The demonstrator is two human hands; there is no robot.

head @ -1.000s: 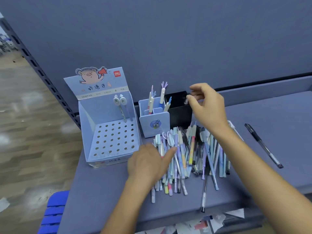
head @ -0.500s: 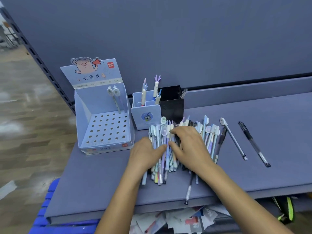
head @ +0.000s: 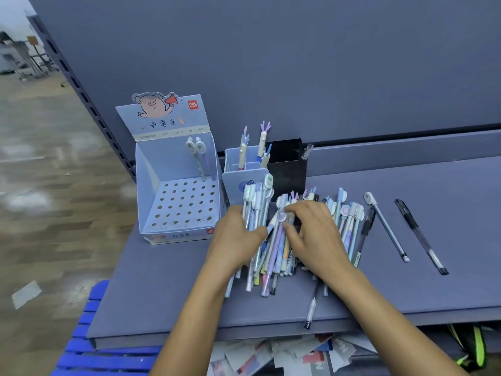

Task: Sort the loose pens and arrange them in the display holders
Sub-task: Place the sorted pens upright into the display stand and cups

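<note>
A heap of loose pastel pens (head: 273, 253) lies in the middle of the grey shelf (head: 162, 289). My left hand (head: 235, 237) grips a bundle of pens (head: 256, 210) at the heap's left side, their caps pointing up and away. My right hand (head: 314, 232) rests on the heap, its fingertips pinching a pen with a round cap (head: 282, 217). A blue pig display box (head: 176, 180) with a holed base holds two pens. A small blue holder (head: 244, 172) holds three pens. A black mesh holder (head: 288, 164) has one pen (head: 307, 151).
A white pen (head: 386, 226) and a black pen (head: 420, 236) lie apart on the right. One clear pen (head: 311, 308) reaches the shelf's front edge. Blue crate (head: 89, 348) below left; papers (head: 271, 354) under the shelf. Grey back panel behind.
My right hand came down from the black holder onto the heap. My left hand has closed round a bundle of pens and raised their caps off the heap.
</note>
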